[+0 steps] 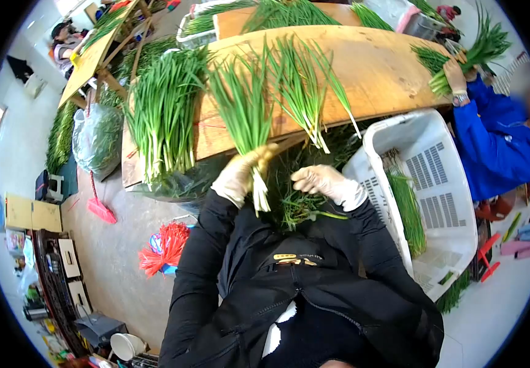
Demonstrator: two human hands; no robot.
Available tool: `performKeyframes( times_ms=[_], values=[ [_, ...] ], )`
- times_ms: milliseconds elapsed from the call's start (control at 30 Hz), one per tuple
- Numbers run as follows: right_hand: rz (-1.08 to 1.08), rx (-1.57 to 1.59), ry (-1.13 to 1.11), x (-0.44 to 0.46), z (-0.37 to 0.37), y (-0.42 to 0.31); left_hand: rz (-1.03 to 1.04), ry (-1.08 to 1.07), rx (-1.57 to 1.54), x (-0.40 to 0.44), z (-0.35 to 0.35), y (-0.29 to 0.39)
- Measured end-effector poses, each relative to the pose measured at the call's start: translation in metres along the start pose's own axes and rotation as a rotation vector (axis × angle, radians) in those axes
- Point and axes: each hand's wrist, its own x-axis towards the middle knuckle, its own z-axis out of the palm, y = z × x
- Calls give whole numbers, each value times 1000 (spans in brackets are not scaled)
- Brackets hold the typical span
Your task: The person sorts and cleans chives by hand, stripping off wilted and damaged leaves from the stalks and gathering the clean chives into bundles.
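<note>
My left hand point(242, 174), in a pale thin glove, is closed around the lower stems of a bunch of garlic chives point(240, 110). The white stem ends stick out below the fist, toward me, and the green leaves fan out over the table edge. To the right, my gloved right hand point(326, 183) has its fingers curled together above loose leaf scraps point(295, 208) at my lap; whether anything is between them I cannot make out. On the wooden table point(375, 67) lie a thick pile of chives point(167, 110) at left and a smaller loose bunch point(299, 92) at right.
A white plastic crate point(455, 190) with some chives inside stands at my right. Beyond it a person in a blue jacket point(498, 138) holds a green bunch. Red plastic ties point(167, 248), a filled clear bag point(96, 138) and a pink broom point(100, 210) are at left.
</note>
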Motion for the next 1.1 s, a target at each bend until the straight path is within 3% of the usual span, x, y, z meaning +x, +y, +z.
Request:
performKeyframes(
  times_ms=[33,100,233,300,367,400,467,567,700,767,800,833,900,933,967,1033,1067,1100],
  values=[
    [-81,-492,168,1,28,-3,6,4,42,-4,5,-8],
    [-168,-105,-279,39,22,4,53,122,341,-15,25,-34],
    [-177,213,-18,61,66,-49,-7,-36,602,-26,29,-65],
    [-416,168,-3,60,85,-87,26,26,630,-21,36,-55],
    [-645,-58,23,54,116,-122,344,98,568,-10,56,-31],
    [-856,-324,-6,51,132,-141,706,307,912,7,58,-22],
    [-1111,-420,49,51,158,-165,1112,217,993,23,72,12],
    [-1311,-485,-51,55,172,-183,1269,283,1032,33,87,48],
    [-1232,-602,119,77,148,-159,1261,259,1108,77,28,45],
    [-1046,-649,160,92,119,-137,706,374,1027,97,-7,28],
    [-970,-585,156,88,117,-135,909,435,1202,90,-5,24],
    [-893,-521,153,84,114,-135,906,434,1201,90,-3,30],
    [-665,-484,135,66,92,-141,450,-48,-222,92,-2,40],
    [-591,-577,268,52,91,-146,642,90,446,83,10,43],
    [-601,-800,226,47,82,-158,683,231,945,64,24,44],
    [-594,-1001,488,40,46,-151,494,212,628,46,40,40],
    [-406,-1460,719,40,15,-148,491,215,628,42,38,36],
    [-245,-1532,738,31,21,-140,288,259,468,39,36,33]
  ],
)
